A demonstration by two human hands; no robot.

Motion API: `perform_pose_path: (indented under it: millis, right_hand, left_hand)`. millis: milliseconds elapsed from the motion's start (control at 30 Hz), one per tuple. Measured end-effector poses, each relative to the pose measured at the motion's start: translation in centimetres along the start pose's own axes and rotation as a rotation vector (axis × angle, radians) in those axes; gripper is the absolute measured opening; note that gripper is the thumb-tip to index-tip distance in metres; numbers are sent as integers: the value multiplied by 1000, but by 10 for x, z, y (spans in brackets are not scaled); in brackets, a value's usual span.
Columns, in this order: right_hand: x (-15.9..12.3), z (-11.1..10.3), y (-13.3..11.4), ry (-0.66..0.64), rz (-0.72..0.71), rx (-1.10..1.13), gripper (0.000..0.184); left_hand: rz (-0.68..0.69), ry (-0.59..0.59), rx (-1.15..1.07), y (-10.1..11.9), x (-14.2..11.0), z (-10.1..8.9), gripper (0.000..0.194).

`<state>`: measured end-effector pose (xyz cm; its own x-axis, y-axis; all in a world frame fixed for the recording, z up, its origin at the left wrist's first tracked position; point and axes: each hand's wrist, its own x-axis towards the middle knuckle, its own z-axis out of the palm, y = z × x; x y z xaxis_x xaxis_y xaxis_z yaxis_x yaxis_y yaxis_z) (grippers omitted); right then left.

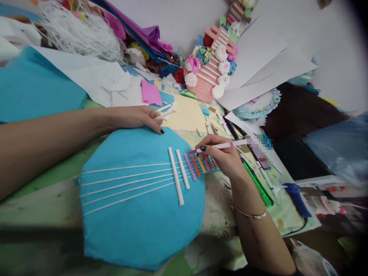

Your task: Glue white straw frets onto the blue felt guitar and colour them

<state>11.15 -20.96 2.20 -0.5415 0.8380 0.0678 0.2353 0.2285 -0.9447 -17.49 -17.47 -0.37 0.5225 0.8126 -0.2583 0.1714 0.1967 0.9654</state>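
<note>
A blue paper-covered guitar-shaped craft lies before me, with white cords running along it toward a neck of coloured strips. Pinched in my right hand is a purple felt-tip pen; its tip is at the upper end of a purple strip. Left of that, two white strips cross the cords. My left hand rests at the craft's upper edge, thumb on the blue surface. White felt-tip pens stick out between its fingers.
Behind stands a pink guitar craft with paper flowers. A bundle of white cord sits at back left. On the right are green scissors-like tool handles and a blue glue gun. Cream paper and scraps lie behind my hands.
</note>
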Motion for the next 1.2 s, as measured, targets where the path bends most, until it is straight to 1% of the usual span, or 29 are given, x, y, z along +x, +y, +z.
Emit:
perform_pose_path:
  millis: [133, 233, 367, 500, 600, 900, 1133, 1200]
  right_hand:
    - [-1, 1, -3, -39, -14, 33, 8]
    - [-2, 2, -5, -41, -8, 8, 7]
    - [-2, 2, -5, -41, -9, 7, 9]
    - [-2, 2, -4, -49, -6, -9, 9]
    - [-2, 1, -4, -48, -18, -6, 9]
    - [-2, 1, -5, -53, -3, -18, 8]
    - [-3, 2, -8, -114, -43, -55, 9]
    - [-3, 1, -7, -113, -56, -56, 9]
  left_hand:
    - [34, 8, -6, 6, -10, 7, 32]
    - [17, 16, 1, 8, -14, 9, 32]
    - [15, 18, -13, 5, -9, 5, 32]
    - [5, -5, 5, -1, 0, -1, 39]
    - [15, -9, 26, -3, 4, -3, 40]
    - [19, -4, 25, -3, 4, -3, 42]
    - [20, -13, 22, -1, 2, -2, 40]
    - [25, -19, 20, 0, 2, -1, 41]
